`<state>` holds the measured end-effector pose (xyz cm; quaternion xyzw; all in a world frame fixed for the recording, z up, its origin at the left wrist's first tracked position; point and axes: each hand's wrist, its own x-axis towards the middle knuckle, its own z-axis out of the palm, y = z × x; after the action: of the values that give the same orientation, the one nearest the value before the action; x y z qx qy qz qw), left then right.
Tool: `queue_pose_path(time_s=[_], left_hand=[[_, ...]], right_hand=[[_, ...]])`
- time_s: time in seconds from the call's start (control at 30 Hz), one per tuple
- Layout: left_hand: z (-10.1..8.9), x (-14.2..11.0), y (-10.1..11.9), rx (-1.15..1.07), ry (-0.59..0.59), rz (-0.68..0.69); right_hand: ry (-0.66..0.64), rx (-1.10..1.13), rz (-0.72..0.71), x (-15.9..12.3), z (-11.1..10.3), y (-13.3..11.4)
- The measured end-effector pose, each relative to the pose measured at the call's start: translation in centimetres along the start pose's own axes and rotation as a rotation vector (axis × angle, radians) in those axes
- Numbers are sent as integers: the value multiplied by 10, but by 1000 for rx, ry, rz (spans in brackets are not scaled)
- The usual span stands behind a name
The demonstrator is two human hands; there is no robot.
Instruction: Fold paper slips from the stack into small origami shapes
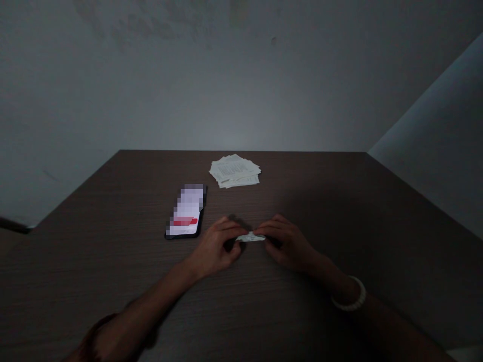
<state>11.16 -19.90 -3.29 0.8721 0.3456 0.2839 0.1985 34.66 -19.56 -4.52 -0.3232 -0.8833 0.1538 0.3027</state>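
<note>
Between my two hands is a small strip of white paper point(251, 238), narrow as if folded over; print on it is too faint to read. My left hand point(219, 244) pinches its left end between thumb and fingers. The right end is pinched the same way by my right hand point(289, 243), whose wrist bears a pale beaded bracelet point(352, 296). Fingertips cover part of the paper's upper edge. Just beyond, a loose pile of printed white paper slips point(234, 170) lies on the table.
A smartphone point(188, 208) with a lit, partly blurred screen lies left of my hands on the dark brown wooden table point(113, 241). A grey wall point(241, 90) rises behind the table's far edge, and a paler surface point(445, 115) slants up at the right.
</note>
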Motion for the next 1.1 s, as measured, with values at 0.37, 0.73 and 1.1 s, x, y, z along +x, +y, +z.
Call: queue_pose_path(time_s=[0.37, 0.73, 1.1], left_hand=[[1, -3, -1, 131, -32, 68], [-2, -5, 2, 264, -155, 144], [0, 6, 5, 76, -63, 117]], right_hand=[[-27, -61, -36, -3, -3, 0], [-59, -142, -25, -5, -4, -3], [54, -132, 199, 7, 5, -8]])
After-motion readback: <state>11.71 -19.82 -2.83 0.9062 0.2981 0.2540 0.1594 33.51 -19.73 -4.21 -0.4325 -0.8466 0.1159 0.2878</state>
